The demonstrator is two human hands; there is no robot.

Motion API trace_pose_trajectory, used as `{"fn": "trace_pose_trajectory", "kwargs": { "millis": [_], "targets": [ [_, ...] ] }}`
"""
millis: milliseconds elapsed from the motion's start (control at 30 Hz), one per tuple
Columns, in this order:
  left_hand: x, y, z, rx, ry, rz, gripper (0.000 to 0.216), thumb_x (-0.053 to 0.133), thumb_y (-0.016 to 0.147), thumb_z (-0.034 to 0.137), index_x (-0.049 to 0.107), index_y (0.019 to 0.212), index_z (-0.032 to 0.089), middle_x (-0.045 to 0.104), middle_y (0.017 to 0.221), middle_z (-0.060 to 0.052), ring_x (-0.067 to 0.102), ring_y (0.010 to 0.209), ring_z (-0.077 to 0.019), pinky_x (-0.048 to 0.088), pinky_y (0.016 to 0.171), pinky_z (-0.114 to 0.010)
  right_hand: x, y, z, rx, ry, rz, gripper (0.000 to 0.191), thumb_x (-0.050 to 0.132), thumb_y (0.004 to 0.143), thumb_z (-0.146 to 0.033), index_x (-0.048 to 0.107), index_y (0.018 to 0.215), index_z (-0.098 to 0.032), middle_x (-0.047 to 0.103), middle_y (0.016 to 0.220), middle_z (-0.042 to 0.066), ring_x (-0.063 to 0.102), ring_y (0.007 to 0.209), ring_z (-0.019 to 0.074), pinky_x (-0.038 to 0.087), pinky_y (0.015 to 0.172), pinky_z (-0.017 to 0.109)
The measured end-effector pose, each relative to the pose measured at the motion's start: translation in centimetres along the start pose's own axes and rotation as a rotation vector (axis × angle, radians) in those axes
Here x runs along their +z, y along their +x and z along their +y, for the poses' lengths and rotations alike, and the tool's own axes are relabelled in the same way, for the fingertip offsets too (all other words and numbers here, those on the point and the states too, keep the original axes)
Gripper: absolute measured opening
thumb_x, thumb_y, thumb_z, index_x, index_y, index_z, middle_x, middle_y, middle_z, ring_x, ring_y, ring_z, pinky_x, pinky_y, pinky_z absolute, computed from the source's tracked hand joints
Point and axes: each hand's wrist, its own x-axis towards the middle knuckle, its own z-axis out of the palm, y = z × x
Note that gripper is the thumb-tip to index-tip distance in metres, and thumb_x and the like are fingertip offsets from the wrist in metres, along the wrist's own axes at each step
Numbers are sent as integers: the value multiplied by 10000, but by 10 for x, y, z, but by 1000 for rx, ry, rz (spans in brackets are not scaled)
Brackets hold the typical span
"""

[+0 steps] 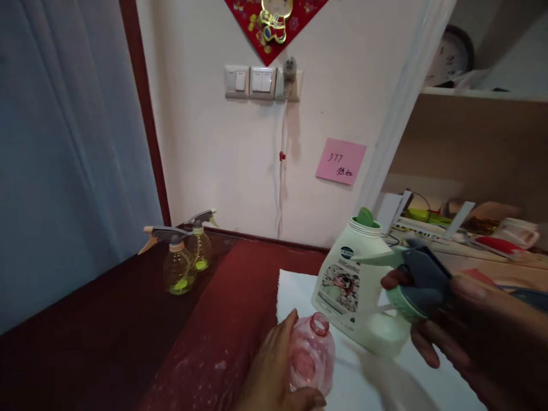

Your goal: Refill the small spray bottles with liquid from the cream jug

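My left hand is wrapped round the side of a small clear pink bottle. The bottle's mouth is uncapped and tips away from me. In my right hand is a spray trigger head, dark grey with a pale green trigger and collar. A thin pale tube seems to extend leftward from its collar, partly blurred. Just behind stands a large pale green jug with a printed label, its neck open and a green piece showing in it. White paper lies beneath the jug.
Two clear spray bottles with yellow-green liquid stand at the back left of the dark red table. A wall with switches and a plugged-in cord rises behind. Shelves holding clutter flank the right, a blue curtain the left.
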Motion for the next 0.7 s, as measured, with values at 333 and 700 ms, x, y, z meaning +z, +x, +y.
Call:
{"fn": "trace_pose_trajectory", "kwargs": {
  "millis": [333, 700],
  "targets": [
    [-1, -1, 0, 32, 0, -2, 1146, 854, 580, 232, 309, 1583, 128, 374, 1618, -215, 345, 1487, -380, 237, 1228, -555, 50, 20, 14, 133, -176, -329, 372, 620, 904, -581, 619, 825, -218, 580, 755, -21, 523, 580, 114, 440, 550, 256],
    [5, 1, -6, 77, 10, 25, 1158, 893, 589, 264, 311, 1577, 102, 408, 1589, -237, 374, 1468, -378, 271, 1215, -549, 68, 24, 43, 155, -281, -384, 455, 562, 903, -661, 590, 818, -214, 511, 702, -40, 485, 557, 110, 381, 509, 261]
  ]
}}
